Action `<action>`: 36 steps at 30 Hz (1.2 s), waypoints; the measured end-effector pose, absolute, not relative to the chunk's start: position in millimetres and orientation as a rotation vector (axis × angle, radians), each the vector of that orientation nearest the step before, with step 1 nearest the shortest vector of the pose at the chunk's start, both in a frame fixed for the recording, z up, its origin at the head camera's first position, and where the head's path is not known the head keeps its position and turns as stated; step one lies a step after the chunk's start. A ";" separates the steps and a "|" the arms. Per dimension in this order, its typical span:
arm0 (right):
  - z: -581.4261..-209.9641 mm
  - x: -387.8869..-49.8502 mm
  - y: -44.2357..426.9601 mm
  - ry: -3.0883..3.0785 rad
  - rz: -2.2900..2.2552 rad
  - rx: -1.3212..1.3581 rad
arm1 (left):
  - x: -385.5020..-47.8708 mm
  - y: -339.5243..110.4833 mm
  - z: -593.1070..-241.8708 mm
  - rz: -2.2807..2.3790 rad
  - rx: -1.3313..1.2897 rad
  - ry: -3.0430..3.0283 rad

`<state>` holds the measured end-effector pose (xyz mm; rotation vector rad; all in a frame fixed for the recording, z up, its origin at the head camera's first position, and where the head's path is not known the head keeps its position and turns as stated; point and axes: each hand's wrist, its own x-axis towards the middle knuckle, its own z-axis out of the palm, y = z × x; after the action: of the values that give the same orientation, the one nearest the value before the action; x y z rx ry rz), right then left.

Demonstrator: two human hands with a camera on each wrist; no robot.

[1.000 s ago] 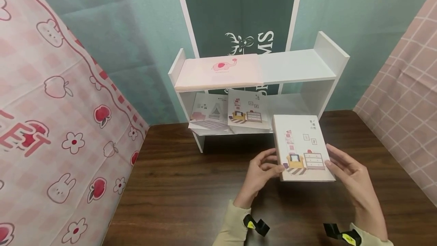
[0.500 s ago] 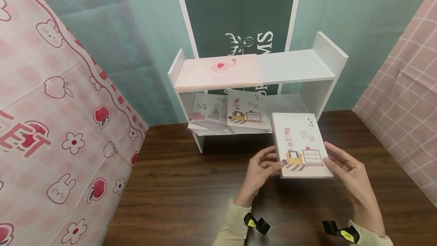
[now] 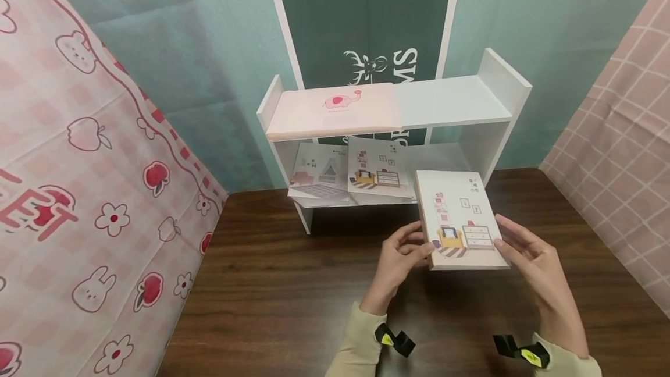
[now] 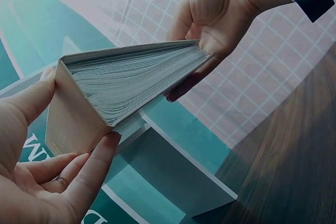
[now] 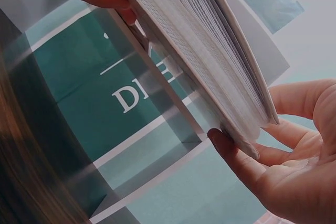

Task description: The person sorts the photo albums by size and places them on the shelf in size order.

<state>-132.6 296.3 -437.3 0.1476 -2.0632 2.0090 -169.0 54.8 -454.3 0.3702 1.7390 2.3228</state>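
Observation:
A thick white hardcover book point(image 3: 460, 220) with a yellow armchair and a chest of drawers printed on its cover is held in front of the shelf's right half. My left hand point(image 3: 396, 266) grips its spine side, thumb near the lower left corner. On the opposite edge my right hand point(image 3: 536, 266) holds it between thumb and fingers. In the left wrist view the book's spine point(image 4: 73, 116) and bulging pages point(image 4: 126, 77) show. From the right wrist, the right hand point(image 5: 294, 156) pinches the open-edge corner of the covers.
Behind stands a white two-tier shelf point(image 3: 450, 100). A pink elephant-print item point(image 3: 335, 109) lies on its top left. Below, a similar book point(image 3: 379, 170) and a grey-pink one point(image 3: 320, 173) lie side by side. The table point(image 3: 272, 295) is dark wood; patterned cloths hang around.
Both hands have moved the book slightly away from me and a little to the left, toward the shelf. Their hold looks the same. The shelf's contents stay put.

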 end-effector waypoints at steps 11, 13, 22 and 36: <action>-439.0 -135.5 296.0 -2.072 2.004 0.139 | -168.4 56.3 -453.3 2.345 0.363 1.737; -439.6 -136.7 296.2 -2.085 1.996 0.131 | -169.3 56.5 -453.3 2.345 0.366 1.746; -442.0 -141.2 296.1 -2.053 2.024 0.149 | -172.4 56.7 -450.5 2.327 0.378 1.769; -443.7 -146.9 297.6 -2.098 2.016 0.124 | -175.4 57.7 -448.9 2.327 0.381 1.770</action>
<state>-146.9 297.6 -443.7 0.1243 -2.0983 2.0156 -175.4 57.7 -448.9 0.3807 1.7699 2.3266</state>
